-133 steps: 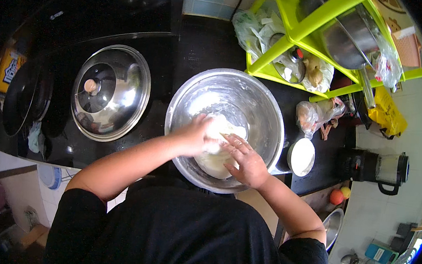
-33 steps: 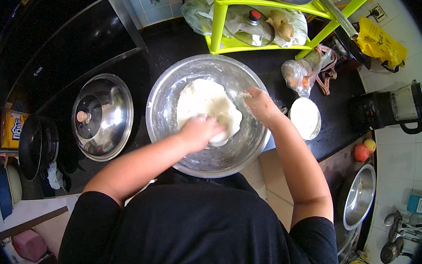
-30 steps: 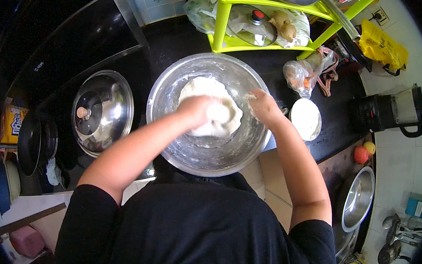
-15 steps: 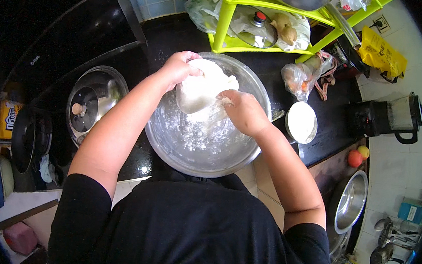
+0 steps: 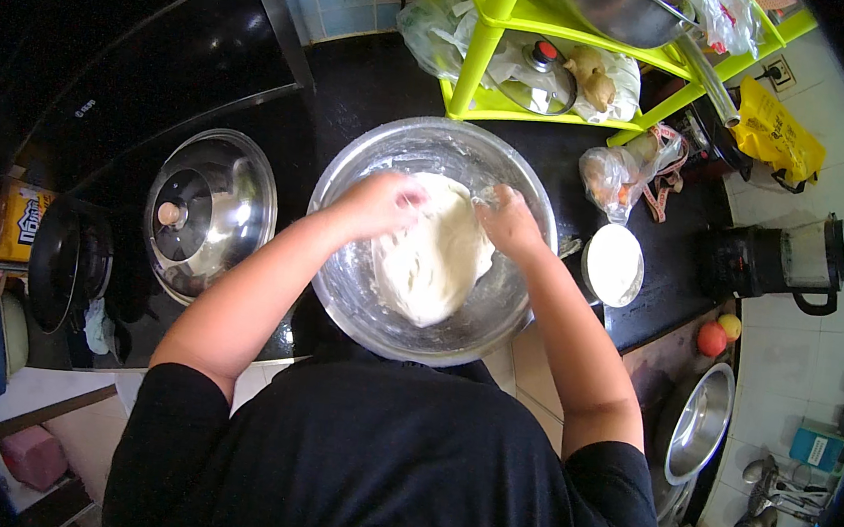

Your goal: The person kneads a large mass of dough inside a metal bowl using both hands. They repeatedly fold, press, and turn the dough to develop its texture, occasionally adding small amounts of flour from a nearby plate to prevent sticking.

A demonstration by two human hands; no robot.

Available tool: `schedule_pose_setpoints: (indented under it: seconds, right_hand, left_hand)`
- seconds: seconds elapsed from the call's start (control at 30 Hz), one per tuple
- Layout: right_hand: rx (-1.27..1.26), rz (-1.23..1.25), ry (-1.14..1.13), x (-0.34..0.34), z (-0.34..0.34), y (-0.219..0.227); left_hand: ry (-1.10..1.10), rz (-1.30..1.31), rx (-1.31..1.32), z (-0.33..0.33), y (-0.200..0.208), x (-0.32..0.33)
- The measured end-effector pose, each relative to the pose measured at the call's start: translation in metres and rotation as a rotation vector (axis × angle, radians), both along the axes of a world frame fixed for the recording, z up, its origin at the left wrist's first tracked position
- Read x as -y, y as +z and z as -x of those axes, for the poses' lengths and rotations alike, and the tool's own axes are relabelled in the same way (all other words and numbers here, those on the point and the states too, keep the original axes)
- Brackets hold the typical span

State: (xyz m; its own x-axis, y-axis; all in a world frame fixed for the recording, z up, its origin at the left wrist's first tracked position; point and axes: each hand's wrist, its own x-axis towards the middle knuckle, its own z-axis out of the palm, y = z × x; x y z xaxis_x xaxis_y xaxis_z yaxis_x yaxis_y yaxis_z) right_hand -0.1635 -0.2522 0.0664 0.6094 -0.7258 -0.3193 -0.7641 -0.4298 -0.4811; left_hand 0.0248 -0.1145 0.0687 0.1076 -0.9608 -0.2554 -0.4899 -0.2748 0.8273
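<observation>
A large steel bowl [image 5: 434,353] in front of me holds a soft, pale lump of dough [image 5: 427,264], stretched long toward my side. My left hand [image 5: 387,203] hovers over the dough's far left edge, its blurred fingers apart and loosely bent. At the dough's far right edge is my right hand [image 5: 512,223], floury, with bent fingers spread; whether its fingertips touch the dough is hard to see. Neither hand appears to grip it. Flour and smears coat the bowl's inner wall.
Right of the bowl stands a white-filled round container [image 5: 612,266], with a plastic bag [image 5: 610,180] behind it. A steel-and-glass lid [image 5: 236,212] lies to the left. At the back is a green shelf rack [image 5: 475,62]; a blender [image 5: 774,256] stands far right.
The dough, held up and folded over the bowl's far side, now lies spread lower in the bowl. Both hands have let go and moved slightly nearer me. The whole view has shifted a little.
</observation>
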Motion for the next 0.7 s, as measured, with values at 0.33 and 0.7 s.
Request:
schedule_pose_setpoints:
  seconds: [0.33,0.7]
  right_hand:
    - [0.270,-0.476,0.137,-0.004,-0.025,-0.004]
    - [-0.211,-0.071,0.608,-0.055,0.014,0.006]
  left_hand:
    - [0.575,-0.050,-0.515,0.005,-0.029,0.012]
    - [-0.272,-0.364,0.313,0.054,0.016,-0.034]
